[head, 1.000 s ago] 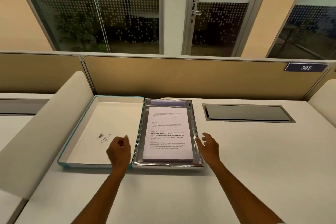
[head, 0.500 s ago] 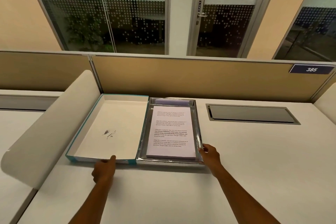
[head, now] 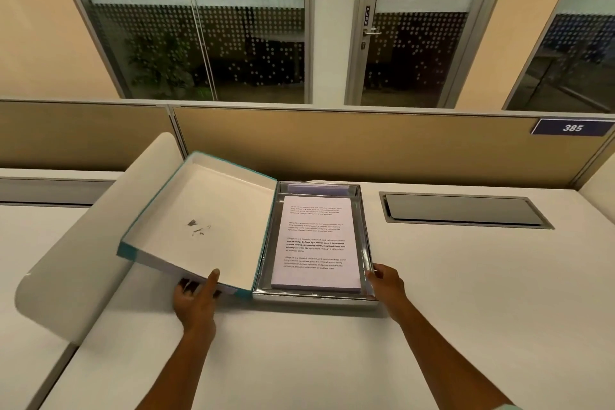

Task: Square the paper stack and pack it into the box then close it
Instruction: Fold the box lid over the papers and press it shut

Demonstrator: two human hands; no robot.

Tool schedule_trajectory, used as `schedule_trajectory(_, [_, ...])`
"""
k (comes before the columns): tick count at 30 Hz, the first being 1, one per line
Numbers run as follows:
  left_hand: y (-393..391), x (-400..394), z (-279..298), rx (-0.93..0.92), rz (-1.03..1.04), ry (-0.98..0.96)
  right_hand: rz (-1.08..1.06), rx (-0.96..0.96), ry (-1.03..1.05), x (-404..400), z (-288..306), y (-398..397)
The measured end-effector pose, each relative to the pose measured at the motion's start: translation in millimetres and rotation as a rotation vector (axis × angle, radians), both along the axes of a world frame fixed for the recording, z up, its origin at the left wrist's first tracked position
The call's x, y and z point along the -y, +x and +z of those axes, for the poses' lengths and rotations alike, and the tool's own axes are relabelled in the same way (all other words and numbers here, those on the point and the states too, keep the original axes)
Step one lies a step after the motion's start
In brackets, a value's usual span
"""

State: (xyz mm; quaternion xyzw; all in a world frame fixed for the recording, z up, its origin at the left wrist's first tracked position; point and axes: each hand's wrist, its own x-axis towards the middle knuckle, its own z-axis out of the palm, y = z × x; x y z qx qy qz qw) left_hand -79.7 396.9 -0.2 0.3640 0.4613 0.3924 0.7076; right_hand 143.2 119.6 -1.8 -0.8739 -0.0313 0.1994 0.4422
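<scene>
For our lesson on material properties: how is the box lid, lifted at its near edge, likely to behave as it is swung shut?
The lid looks stiff: raised by the left hand at one edge, it stays flat, unbent. Probably light, since one grip holds it tilted. Joined along the box side, it should pivot rather than slide, while the right hand steadies the box.

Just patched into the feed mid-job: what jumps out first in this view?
The teal-edged lid, hinged to the left of the box, is tilted up off the desk, with the left hand gripping its near edge. Right beside it, the printed paper stack lies flat inside the silver-lined box, whose near right corner the right hand steadies.
</scene>
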Motion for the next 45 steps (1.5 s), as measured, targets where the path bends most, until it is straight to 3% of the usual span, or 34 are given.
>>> schedule_trajectory(4, [8.2,9.6,10.4,-0.058,-0.080,0.216,0.003,-0.014,-0.002,0.7,1.4,0.4])
schedule_trajectory(10, [17.3,35.0,19.2,-0.339,-0.306,0.642,0.009,-0.036,0.019,0.8,3.6,-0.7])
schedule_trajectory(16, [31.3,55.1,11.3,-0.465,-0.548,0.953,0.003,-0.092,0.054,0.9,5.6,-1.1])
schedule_trajectory(20, [44.6,70.0,1.6,-0.582,-0.591,1.299,-0.072,-0.127,0.150,-2.3,11.0,-3.3])
schedule_trajectory(25, [53.2,81.3,-8.3,-0.690,-0.601,1.465,-0.166,-0.172,0.344,-7.3,22.6,-3.3])
schedule_trajectory(30, [57.9,87.4,-11.5,-0.774,-0.613,1.613,-0.117,-0.143,0.330,-10.9,24.7,2.8])
schedule_trajectory(37, [48.5,80.9,-15.6,-0.822,-0.663,1.621,-0.086,-0.130,0.234,-1.8,9.1,11.9])
schedule_trajectory(39, [50.5,80.4,-11.8,-0.842,-0.558,1.437,-0.076,-0.119,0.235,1.0,8.3,10.1])
schedule_trajectory(43, [64.6,79.1,8.7,-0.676,-0.376,0.710,-0.042,-0.066,0.206,3.7,7.3,6.7])
schedule_trajectory(45, [67.0,76.4,12.9,-0.631,-0.363,0.598,-0.020,-0.043,0.186,3.0,6.6,5.5])
